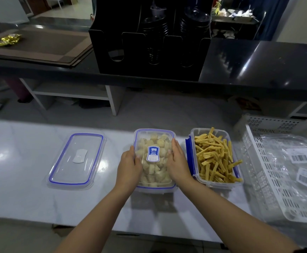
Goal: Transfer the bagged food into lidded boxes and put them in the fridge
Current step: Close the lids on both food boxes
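A clear box of pale tofu puffs (154,172) stands mid-counter with its blue-rimmed lid, bearing a blue label, on top. My left hand (129,165) presses on the lid's left side, thumb on top. My right hand (177,161) lies on the lid's right side with fingers fairly straight. To the right, a second clear box (215,156) holds yellow bean-curd strips and has no lid; its blue side clips hang down. A spare clear lid with a blue seal (76,159) lies flat on the counter at the left.
A white slotted plastic basket (269,172) at the right holds empty clear bags with barcode labels (302,161). The pale marble counter (30,189) runs left to right. Beyond a floor gap stands a dark counter with a black organiser (149,42).
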